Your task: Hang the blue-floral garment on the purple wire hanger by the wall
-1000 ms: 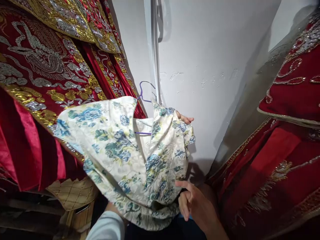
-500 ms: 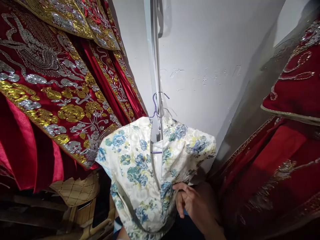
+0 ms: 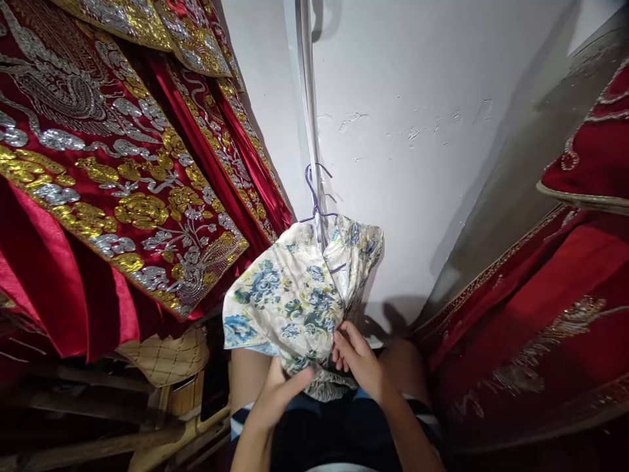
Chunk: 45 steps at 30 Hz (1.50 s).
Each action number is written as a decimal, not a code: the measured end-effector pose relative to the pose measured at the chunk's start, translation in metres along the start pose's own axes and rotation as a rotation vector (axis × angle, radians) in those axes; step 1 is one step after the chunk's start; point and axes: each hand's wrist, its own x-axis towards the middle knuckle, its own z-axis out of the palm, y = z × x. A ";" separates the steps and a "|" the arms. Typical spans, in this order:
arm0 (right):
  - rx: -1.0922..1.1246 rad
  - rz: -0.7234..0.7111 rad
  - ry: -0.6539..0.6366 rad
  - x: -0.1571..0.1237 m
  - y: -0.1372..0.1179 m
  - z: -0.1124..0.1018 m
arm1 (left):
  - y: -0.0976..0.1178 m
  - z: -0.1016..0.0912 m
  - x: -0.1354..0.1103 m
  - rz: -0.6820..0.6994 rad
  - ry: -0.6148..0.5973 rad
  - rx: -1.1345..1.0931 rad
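A cream garment with blue, green and yellow flowers (image 3: 289, 295) hangs in front of me on a purple wire hanger (image 3: 314, 196). It has short sleeves and an open neckline, and its gathered lower part bunches over my lap. At its lower left side my left hand (image 3: 281, 396) holds the cloth, thumb on top and the other fingers hidden underneath. On the right front edge, below the neckline, my right hand (image 3: 358, 359) pinches the fabric with curled fingers. The hanger's hook rests by a pale upright strip (image 3: 302, 85).
Red cloth with gold and silver embroidery (image 3: 142, 210) hangs at the left. Another red beaded garment (image 3: 550, 314) hangs at the right. Behind stands a white wall (image 3: 403, 85) with chipped paint. A wooden chair with a quilted tan pad (image 3: 170, 357) is at lower left.
The floral garment has turned and folded, with its neckline now facing right. My left hand has come into view on its lower left. My right hand has closed on the front edge.
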 end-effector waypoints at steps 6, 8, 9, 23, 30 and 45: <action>0.025 0.017 0.158 0.014 0.011 -0.002 | -0.012 0.027 0.007 -0.101 0.179 -0.140; 0.042 -0.018 0.110 0.016 0.006 -0.003 | -0.015 0.026 0.010 -0.122 0.147 -0.092; 0.056 -0.034 0.071 0.016 0.003 -0.002 | -0.016 0.023 0.011 -0.123 0.126 -0.044; -0.011 -0.074 0.126 0.000 0.003 -0.006 | -0.023 0.002 0.033 0.501 0.562 0.223; 0.021 -0.051 0.054 -0.002 -0.004 0.011 | -0.043 0.036 0.021 0.348 -0.041 0.491; -0.016 -0.008 0.112 0.009 -0.023 0.007 | -0.039 0.034 0.035 0.472 -0.170 0.508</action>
